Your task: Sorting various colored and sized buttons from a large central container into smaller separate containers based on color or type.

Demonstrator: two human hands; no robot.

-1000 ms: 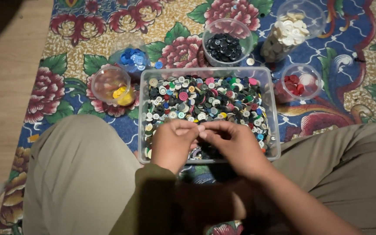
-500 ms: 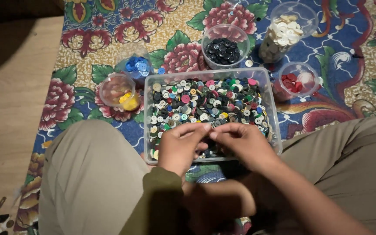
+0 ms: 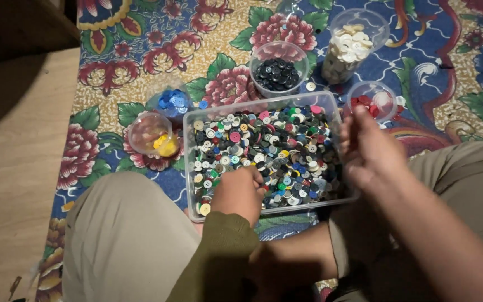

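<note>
Clear plastic tub of mixed buttons; left hand fingers curled into buttons; right hand fingers loosely bunched, grip unclear.

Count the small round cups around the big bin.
5: yellow-button cup and blue-button cup left of the bin, black-button cup behind it, white-button cup and red-button cup back-right.

Dim, warm light; deep shadow at upper left; the raised right hand slightly blurred.

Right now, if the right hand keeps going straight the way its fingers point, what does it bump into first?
Probably the small clear cup of red buttons. The right hand is raised with fingers pointing up-picture toward it; height is hard to judge, so it might pass above.
</note>
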